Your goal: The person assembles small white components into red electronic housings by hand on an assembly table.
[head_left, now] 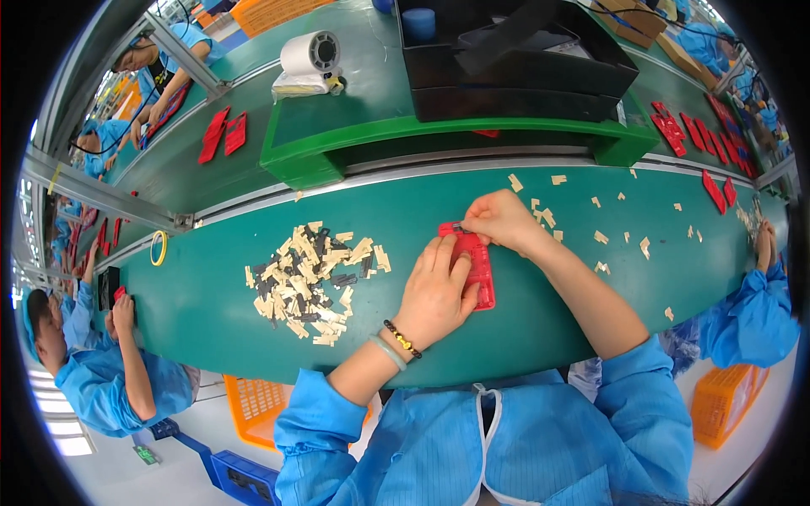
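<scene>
A red plastic case [479, 274], flat and oblong, lies on the green bench in front of me. My left hand [434, 287] holds it down, fingers laid across its left side and thumb at its lower right. At the case's top end, my right hand [499, 223] is closed in a pinch. A small dark piece [458, 227] shows beside those fingertips; whether they grip it is hard to make out. Left of my hands spreads a pile of small cream and black strips [308, 278] with stepped ends.
Cream scraps [601, 238] lie scattered to the right. Beyond them are more red cases [714, 192]. A green raised shelf [295, 160] carries a black bin [515, 97] and a white tape roll [310, 55]. A yellow ring [159, 248] lies far left. Co-workers sit on both sides.
</scene>
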Available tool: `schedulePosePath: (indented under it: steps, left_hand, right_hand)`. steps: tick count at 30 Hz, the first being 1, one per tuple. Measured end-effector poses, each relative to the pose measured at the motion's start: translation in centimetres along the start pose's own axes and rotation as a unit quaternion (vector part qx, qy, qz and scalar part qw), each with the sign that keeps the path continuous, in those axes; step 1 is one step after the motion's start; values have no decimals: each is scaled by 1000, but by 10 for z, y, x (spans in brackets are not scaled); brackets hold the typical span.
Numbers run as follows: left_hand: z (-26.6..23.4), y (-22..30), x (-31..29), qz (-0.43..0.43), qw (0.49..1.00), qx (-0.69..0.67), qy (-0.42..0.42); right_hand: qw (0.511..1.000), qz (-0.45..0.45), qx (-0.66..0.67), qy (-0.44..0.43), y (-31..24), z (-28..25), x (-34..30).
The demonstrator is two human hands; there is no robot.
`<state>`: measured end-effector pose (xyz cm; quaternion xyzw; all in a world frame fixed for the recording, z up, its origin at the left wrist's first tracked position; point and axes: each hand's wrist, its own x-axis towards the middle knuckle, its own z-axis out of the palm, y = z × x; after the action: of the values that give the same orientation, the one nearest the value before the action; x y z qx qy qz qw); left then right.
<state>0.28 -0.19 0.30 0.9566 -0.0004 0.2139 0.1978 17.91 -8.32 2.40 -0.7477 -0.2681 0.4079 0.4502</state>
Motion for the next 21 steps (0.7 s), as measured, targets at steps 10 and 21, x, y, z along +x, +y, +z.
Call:
schedulePosePath:
  steps: [10, 21]
  left_hand:
    - [-3, 1, 3, -8, 1000, -2, -17]
    - [0, 2, 3, -10, 1000, 7, -8]
  right_hand:
    - [1000, -11, 0, -9, 2, -7, 1]
    - [1000, -18, 17, -7, 7, -3, 2]
